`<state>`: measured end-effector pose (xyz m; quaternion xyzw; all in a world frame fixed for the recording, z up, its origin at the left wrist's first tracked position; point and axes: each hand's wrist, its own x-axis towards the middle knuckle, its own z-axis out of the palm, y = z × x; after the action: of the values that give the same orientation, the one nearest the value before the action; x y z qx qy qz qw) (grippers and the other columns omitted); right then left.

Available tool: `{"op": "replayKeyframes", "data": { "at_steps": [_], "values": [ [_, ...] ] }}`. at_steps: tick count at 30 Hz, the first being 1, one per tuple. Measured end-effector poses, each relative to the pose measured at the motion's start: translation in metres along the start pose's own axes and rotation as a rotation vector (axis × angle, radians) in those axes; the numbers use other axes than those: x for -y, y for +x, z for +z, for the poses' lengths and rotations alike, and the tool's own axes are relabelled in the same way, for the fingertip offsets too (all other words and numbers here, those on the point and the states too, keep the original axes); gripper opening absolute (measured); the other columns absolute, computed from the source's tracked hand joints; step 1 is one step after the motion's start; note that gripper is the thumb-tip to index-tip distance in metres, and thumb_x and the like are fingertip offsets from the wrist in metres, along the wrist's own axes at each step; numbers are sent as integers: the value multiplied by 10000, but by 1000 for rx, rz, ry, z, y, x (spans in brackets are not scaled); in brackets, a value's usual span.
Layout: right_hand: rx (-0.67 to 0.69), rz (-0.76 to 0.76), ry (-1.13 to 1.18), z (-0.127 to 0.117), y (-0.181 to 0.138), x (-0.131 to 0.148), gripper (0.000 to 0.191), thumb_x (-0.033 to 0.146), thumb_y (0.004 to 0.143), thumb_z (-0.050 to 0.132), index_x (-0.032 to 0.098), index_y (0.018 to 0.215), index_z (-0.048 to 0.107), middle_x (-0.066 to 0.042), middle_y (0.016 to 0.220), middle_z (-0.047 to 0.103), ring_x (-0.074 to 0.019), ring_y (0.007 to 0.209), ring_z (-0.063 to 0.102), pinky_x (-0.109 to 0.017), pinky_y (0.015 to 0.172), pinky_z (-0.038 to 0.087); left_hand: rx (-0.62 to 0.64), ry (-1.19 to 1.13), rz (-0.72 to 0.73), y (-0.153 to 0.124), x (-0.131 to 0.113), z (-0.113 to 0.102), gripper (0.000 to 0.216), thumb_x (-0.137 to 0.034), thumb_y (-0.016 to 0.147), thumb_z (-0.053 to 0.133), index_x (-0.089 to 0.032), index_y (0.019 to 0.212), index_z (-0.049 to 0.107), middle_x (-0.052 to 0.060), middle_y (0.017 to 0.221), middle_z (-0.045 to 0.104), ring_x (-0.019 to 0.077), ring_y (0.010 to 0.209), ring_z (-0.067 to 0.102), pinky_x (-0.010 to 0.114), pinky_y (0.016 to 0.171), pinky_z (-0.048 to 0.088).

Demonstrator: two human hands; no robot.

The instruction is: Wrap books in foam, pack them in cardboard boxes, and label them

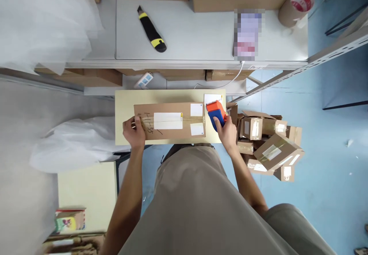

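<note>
On the pale yellow table [123, 102] lies a long cardboard box [172, 134] with white labels, clear tape along its middle and handwriting near its left end. My left hand [135, 132] grips that left end, thumb on top and fingers curled at the edge. In my right hand [227, 131] is an orange and blue tape dispenser [216, 115], held just beyond the box's right end. Under the dispenser, part of a white label sheet [211, 97] shows on the table.
A shelf [184, 33] ahead holds a utility knife [151, 31], a blurred-out phone [247, 36] with a white cable, a tape roll [297, 4] and large boxes. Taped boxes [270, 144] are piled at right. White plastic sheeting [77, 147] is at left.
</note>
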<state>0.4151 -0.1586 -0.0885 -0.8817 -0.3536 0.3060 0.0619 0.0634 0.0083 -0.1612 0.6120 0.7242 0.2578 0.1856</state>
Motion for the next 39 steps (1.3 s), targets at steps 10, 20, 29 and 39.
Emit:
{"op": "replayKeyframes", "data": {
  "at_steps": [10,20,29,39],
  "values": [
    [-87,21,304,13,-2,31,670,751,1135,302,177,1209,641,-210,1084,827,-327,986,801,-332,799,557,228,-137,-38,5,6,-4,360,-519,839,875,-251,1018,716,98,1132,684,325,1151,709,547,1155,572],
    [-274,7,547,31,-24,71,649,860,1030,317,251,1078,533,-186,1080,792,-301,940,740,-381,838,599,166,-290,107,24,24,-52,417,-468,925,832,-259,1275,747,108,1332,689,310,1304,698,442,1177,566],
    [-274,55,752,128,-50,78,735,1011,910,479,276,885,502,-14,785,644,-210,744,592,-349,705,527,227,-241,19,24,129,-43,549,-658,872,853,-219,1189,758,120,1231,688,308,1094,749,485,1003,683],
    [-274,105,773,187,-44,58,750,1031,859,563,288,825,468,23,680,609,-185,654,606,-335,639,545,289,-308,-115,-7,181,-5,427,-458,859,927,-218,1159,741,106,1216,675,285,1078,777,474,1009,697]
  ]
}}
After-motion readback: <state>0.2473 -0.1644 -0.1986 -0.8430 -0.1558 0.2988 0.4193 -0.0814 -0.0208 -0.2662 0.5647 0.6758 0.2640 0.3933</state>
